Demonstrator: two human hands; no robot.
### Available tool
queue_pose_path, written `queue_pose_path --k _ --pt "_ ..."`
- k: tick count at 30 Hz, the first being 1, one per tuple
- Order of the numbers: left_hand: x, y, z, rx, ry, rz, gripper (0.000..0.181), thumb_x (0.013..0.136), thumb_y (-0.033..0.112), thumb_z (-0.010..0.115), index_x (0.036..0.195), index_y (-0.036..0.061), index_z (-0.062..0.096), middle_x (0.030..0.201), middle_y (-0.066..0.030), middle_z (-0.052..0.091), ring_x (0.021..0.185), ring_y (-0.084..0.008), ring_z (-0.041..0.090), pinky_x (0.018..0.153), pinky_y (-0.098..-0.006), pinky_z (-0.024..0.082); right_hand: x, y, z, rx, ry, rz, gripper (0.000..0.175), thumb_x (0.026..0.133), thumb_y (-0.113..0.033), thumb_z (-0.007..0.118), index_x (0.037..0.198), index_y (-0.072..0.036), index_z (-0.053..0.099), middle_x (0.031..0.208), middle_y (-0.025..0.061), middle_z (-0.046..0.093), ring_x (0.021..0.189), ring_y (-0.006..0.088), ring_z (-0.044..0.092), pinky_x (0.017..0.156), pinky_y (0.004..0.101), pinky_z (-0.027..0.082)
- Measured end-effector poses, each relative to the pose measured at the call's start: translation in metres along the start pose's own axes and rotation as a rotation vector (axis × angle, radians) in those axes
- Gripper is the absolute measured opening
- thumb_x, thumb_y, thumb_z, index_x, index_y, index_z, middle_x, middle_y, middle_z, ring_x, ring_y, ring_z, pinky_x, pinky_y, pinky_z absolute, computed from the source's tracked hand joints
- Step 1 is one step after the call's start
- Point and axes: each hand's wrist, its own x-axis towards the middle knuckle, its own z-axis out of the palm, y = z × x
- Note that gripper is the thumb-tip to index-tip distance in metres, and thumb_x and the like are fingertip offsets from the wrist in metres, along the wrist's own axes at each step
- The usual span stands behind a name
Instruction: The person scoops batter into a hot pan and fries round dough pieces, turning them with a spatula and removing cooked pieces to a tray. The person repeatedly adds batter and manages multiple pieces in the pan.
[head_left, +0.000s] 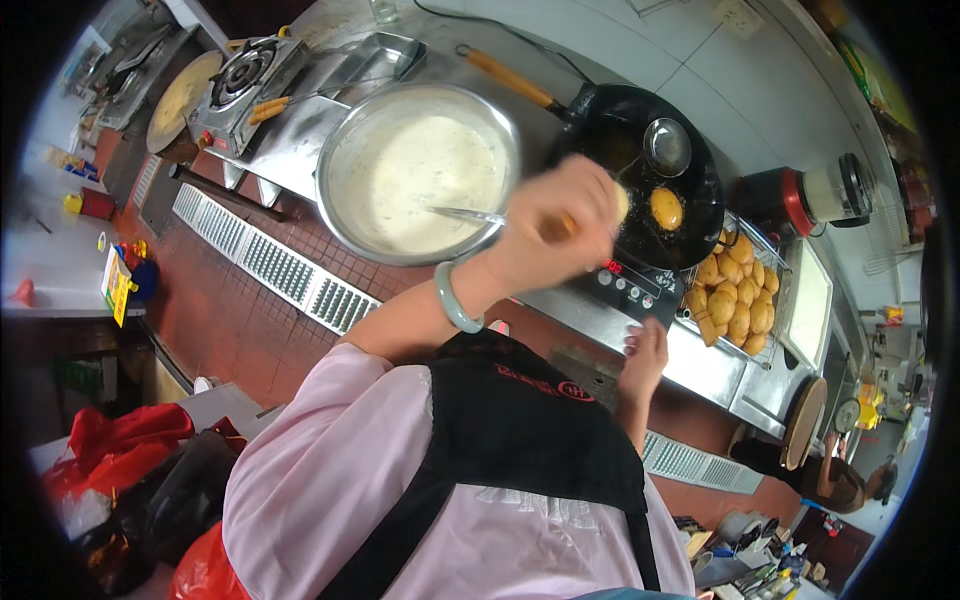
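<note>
My left hand (562, 225), blurred and wearing a jade-green bangle on the wrist, is curled between the batter bowl and the wok; something orange-brown shows among its fingers, but its grip is unclear. A metal utensil (469, 215) runs from the white batter (431, 176) in the steel bowl (330, 206) towards this hand. Inside the black wok (694, 135), a golden fried cake (666, 208) lies in oil below a round metal ladle (667, 147). A pale yellow piece (621, 202) shows beside my left fingers. Low by the cooktop's front edge, my right hand (645, 356) appears empty, fingers loosely bent.
The wok stands on an induction cooktop (622, 285). Right of it are a wire rack of golden fried cakes (739, 292), a white tray (810, 300) and a red-and-black blender (787, 199). A gas burner (244, 75) is at upper left. Another person (832, 480) is far right.
</note>
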Motion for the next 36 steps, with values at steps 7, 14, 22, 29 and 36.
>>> queue_pose_path --k 7,14,22,29,36 --pt "0.000 0.049 -0.100 -0.502 0.629 -0.210 0.018 0.086 -0.003 0.056 0.074 0.0100 0.054 0.068 -0.0030 0.052 0.083 -0.0225 0.057 0.090 -0.0408 0.046 -0.068 0.033 0.129 -0.078 -0.507 0.148 0.051 0.091 -0.016 0.068 0.135 -0.002 0.047 0.089 0.0082 0.067 0.067 0.0107 0.060 0.059 0.0235 0.048" --pt "-0.013 0.167 -0.211 -0.447 0.651 -0.207 0.019 0.089 0.002 0.058 0.075 0.0136 0.053 0.067 -0.0006 0.046 0.086 -0.0194 0.052 0.095 -0.0439 0.043 -0.060 0.021 0.234 0.195 -0.233 0.175 0.053 0.088 -0.020 0.071 0.132 -0.006 0.044 0.081 0.0057 0.063 0.055 0.0110 0.054 0.047 0.0234 0.040" --pt "-0.051 0.238 -0.273 -0.264 0.660 -0.209 0.021 0.087 -0.001 0.056 0.071 0.0098 0.048 0.069 -0.0036 0.045 0.092 -0.0218 0.052 0.102 -0.0459 0.041 -0.050 0.011 0.286 0.228 -0.239 0.079 0.023 0.088 -0.022 0.071 0.098 -0.003 0.062 0.071 0.0036 0.061 0.049 0.0080 0.047 0.044 0.0221 0.034" --pt "-0.076 0.242 -0.279 -0.072 0.713 -0.151 0.020 0.088 -0.003 0.054 0.073 0.0080 0.048 0.072 -0.0045 0.047 0.094 -0.0226 0.054 0.100 -0.0433 0.044 -0.083 -0.018 0.328 -0.336 -0.742 -0.209 0.026 0.092 -0.023 0.064 0.100 0.002 0.069 0.072 0.0053 0.066 0.063 0.0093 0.063 0.054 0.0229 0.047" --pt "-0.085 0.239 -0.266 0.062 0.754 -0.168 0.021 0.090 -0.001 0.053 0.073 0.0098 0.049 0.072 -0.0024 0.046 0.095 -0.0209 0.052 0.101 -0.0437 0.041 -0.076 -0.068 0.297 -0.791 -0.990 -1.075 0.018 0.089 -0.013 0.063 0.102 -0.004 0.071 0.096 0.0153 0.069 0.085 0.0335 0.067 0.076 0.0385 0.054"
